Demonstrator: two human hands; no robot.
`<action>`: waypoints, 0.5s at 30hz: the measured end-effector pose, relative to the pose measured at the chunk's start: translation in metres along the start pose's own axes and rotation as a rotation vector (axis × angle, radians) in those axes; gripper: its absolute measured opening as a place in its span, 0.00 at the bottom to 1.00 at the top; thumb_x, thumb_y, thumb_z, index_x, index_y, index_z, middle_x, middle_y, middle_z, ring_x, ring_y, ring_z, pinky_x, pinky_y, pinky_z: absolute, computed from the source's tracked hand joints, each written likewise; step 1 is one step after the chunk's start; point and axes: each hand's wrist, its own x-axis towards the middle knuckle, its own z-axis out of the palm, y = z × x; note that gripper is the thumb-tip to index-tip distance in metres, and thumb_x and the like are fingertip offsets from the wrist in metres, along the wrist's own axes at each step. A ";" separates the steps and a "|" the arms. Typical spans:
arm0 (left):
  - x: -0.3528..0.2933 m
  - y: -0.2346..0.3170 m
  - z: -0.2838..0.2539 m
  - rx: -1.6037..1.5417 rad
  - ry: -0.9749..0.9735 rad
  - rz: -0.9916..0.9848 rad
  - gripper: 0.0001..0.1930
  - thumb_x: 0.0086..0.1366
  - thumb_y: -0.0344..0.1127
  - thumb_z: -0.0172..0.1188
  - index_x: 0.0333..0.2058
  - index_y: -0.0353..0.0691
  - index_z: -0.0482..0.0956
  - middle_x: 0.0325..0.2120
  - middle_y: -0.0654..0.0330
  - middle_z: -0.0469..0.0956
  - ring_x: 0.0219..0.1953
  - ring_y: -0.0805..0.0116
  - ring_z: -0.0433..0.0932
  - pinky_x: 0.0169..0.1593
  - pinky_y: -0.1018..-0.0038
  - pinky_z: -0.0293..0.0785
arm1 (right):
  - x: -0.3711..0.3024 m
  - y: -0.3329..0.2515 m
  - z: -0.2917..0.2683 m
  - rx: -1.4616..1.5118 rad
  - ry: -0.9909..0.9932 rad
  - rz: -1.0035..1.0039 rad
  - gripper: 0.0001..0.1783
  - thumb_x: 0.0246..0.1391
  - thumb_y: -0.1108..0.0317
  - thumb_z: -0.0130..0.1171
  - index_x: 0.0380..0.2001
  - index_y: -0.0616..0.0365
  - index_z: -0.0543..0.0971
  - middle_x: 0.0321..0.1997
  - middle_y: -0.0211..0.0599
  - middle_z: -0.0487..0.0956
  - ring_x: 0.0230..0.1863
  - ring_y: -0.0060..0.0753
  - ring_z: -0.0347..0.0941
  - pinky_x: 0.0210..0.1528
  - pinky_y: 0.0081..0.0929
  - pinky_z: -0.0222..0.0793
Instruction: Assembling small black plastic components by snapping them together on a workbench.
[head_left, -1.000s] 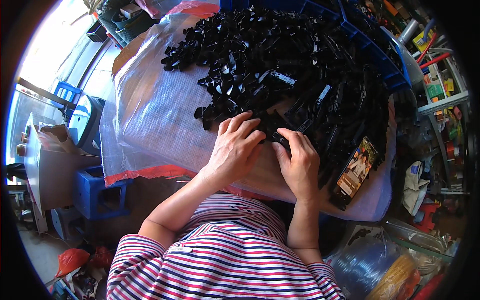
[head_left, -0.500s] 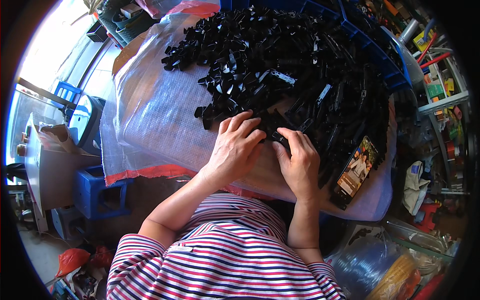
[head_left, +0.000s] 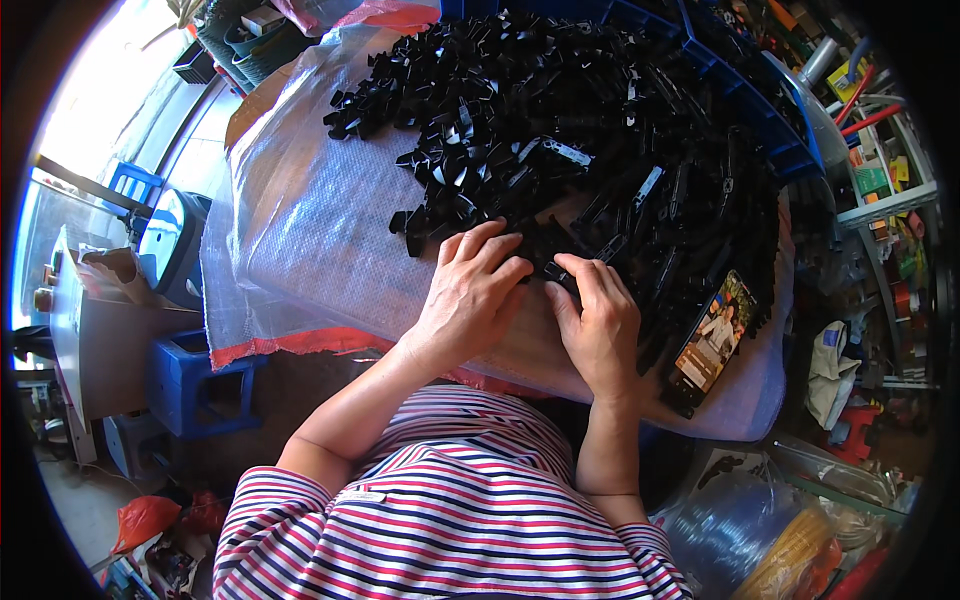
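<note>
- the left hand [head_left: 475, 285] is laid over the near edge of the pile, with its fingers bent and their tips hidden among dark parts; whether its grip is closed on anything cannot be told.
- the right hand [head_left: 600, 325] is placed just beside it, apart from it by a narrow gap; by its grip a small black piece [head_left: 563, 281] is pinched between thumb and forefinger, though the piece's outline is partly lost against the dark parts behind.
- the pile of black parts [head_left: 560, 95] is spread beyond both hands; small, angular pieces are gathered toward its left, and longer, narrow ones toward its right.
- a few pale reflections are caught on the parts, among them on a long strip [head_left: 647, 188] beyond the right hand.
- the pile is carried by a whitish woven sheet [head_left: 300, 240], by whose near left side a red edge is shown.
- a phone [head_left: 715, 338] with a lit screen is set at a slant on the sheet, to the right of the right hand and close to the pile.
- the pile is bordered at the far right by a blue crate [head_left: 745, 90].
- a blue stool [head_left: 205, 375] is seen at the left, below the sheet's level.
- a striped shirt [head_left: 440, 520] is worn by the person.
</note>
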 end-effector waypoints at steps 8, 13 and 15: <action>0.000 0.001 0.001 -0.005 0.003 -0.001 0.13 0.50 0.32 0.59 0.37 0.42 0.74 0.46 0.54 0.71 0.55 0.53 0.63 0.55 0.58 0.57 | 0.000 0.001 0.000 0.002 -0.003 -0.010 0.16 0.47 0.71 0.59 0.41 0.58 0.73 0.36 0.38 0.76 0.39 0.41 0.73 0.41 0.33 0.70; 0.000 0.000 0.001 0.002 0.000 -0.005 0.13 0.50 0.32 0.59 0.37 0.42 0.74 0.46 0.54 0.71 0.56 0.54 0.63 0.55 0.58 0.57 | 0.000 0.001 0.000 -0.004 -0.005 -0.010 0.16 0.47 0.72 0.59 0.41 0.58 0.73 0.36 0.38 0.76 0.39 0.41 0.73 0.41 0.33 0.69; 0.000 0.000 0.001 -0.006 0.001 0.000 0.13 0.50 0.32 0.59 0.37 0.42 0.74 0.46 0.53 0.71 0.56 0.54 0.63 0.55 0.58 0.57 | 0.000 0.001 0.000 -0.003 -0.010 -0.010 0.16 0.47 0.72 0.59 0.41 0.58 0.73 0.36 0.38 0.76 0.38 0.41 0.73 0.41 0.33 0.69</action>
